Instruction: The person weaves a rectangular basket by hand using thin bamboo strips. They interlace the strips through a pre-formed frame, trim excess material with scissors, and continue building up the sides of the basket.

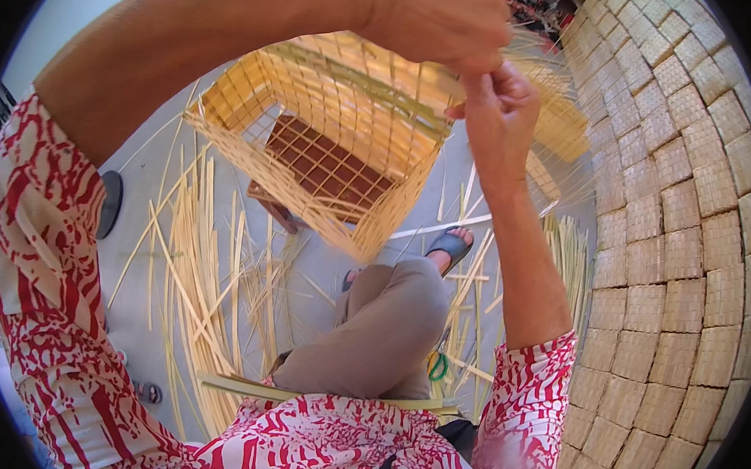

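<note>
An openwork basket of pale, flat plant splints (281, 187) stands tilted before me, with a woven band along its near edge. Greenish strips (384, 92) run across its far side. My left hand (443, 26) is curled above the basket's far right corner, its fingertips turned away from view. Just below, my right hand (504, 113) meets it with thumb and fingers bent close together. Whatever lies between the fingers of either hand is hidden. Through the basket's mesh shows a reddish-brown stool (294, 139).
Long loose splints (197, 243) cover the floor at left, with more (564, 252) at right. Scissors with green and yellow handles (437, 366) lie beside my leg. A flat strip (243, 387) crosses my lap. Stacked woven pieces (645, 251) form a wall at right.
</note>
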`<state>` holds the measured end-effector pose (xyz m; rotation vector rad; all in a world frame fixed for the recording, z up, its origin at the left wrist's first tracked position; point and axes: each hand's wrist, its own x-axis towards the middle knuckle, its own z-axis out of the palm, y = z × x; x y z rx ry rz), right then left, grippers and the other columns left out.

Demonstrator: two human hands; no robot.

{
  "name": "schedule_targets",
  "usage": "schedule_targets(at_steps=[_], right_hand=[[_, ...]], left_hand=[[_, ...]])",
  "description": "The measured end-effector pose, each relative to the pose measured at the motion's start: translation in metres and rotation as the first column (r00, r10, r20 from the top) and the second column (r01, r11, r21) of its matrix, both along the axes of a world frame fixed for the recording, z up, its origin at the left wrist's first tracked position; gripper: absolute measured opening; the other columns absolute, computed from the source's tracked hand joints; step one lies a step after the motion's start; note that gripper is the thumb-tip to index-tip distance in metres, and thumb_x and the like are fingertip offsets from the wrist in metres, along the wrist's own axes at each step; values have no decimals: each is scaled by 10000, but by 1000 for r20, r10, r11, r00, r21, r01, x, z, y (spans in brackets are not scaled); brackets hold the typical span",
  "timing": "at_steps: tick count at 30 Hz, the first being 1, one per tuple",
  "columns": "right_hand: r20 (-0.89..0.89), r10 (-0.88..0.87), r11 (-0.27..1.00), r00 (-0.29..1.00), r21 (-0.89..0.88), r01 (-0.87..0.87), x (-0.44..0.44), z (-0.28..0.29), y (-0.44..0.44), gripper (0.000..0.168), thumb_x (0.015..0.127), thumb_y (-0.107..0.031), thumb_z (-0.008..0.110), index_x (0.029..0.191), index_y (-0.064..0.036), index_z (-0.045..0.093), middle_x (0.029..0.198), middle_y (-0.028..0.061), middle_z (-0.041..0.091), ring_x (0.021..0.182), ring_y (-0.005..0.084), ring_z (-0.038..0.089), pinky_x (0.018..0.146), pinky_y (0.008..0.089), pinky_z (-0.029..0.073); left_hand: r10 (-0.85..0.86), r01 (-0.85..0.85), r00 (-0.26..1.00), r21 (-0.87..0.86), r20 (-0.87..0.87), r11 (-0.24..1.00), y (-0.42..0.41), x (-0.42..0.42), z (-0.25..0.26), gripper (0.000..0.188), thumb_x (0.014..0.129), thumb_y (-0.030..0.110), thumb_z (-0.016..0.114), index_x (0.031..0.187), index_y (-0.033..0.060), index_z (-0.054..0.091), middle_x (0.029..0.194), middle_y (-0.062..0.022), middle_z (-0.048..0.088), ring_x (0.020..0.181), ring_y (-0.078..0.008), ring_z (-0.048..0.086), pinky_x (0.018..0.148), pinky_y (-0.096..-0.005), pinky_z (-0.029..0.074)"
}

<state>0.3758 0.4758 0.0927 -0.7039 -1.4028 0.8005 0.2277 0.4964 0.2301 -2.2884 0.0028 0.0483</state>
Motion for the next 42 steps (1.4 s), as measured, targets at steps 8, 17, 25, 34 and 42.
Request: schedule_targets(at_steps=[8,17,25,34,42], right_hand=[[16,-63,993,998,96,61,9,-1,8,178,950,-98,617,831,10,694,666,-25,625,615,22,512,509,229,413],[25,-79,982,997,-171,82,8,3,3,216,986,-146,596,1073,-9,738,820,-10,669,668,39,588,509,211,497],[68,-78,971,995,-222,91,11,-1,-1,230,993,-122,609,1157,-4,718,963,24,680,752,52,600,543,216,530],[600,-543,778,587,623,81,-6,22,-17,236,933,-47,626,1148,-71,721,1072,79,726,911,224,650,729,336,540],[697,-642,693,320,706,-147,-31,13,-6,69,829,-75,670,896,-71,689,873,93,630,848,313,596,721,423,494]], left_hand=[[552,-488,604,-281,575,827,-40,32,-68,119,810,146,711,909,81,704,858,-85,685,839,-273,708,700,-381,570],[541,79,126,-552,831,830,-34,-32,-140,176,926,109,681,1076,25,718,896,-105,739,823,-214,729,679,-338,583],[749,530,-31,-624,662,574,-10,-58,-182,137,922,103,685,972,-13,738,782,-93,720,708,-122,658,648,-272,527],[713,440,36,-651,700,618,-9,-78,-188,106,886,87,678,912,-10,708,657,-87,645,602,-91,578,565,-287,469],[620,343,-24,-576,784,742,-23,-65,-186,93,857,62,658,884,-16,701,683,-182,649,575,-195,630,559,-336,481]])
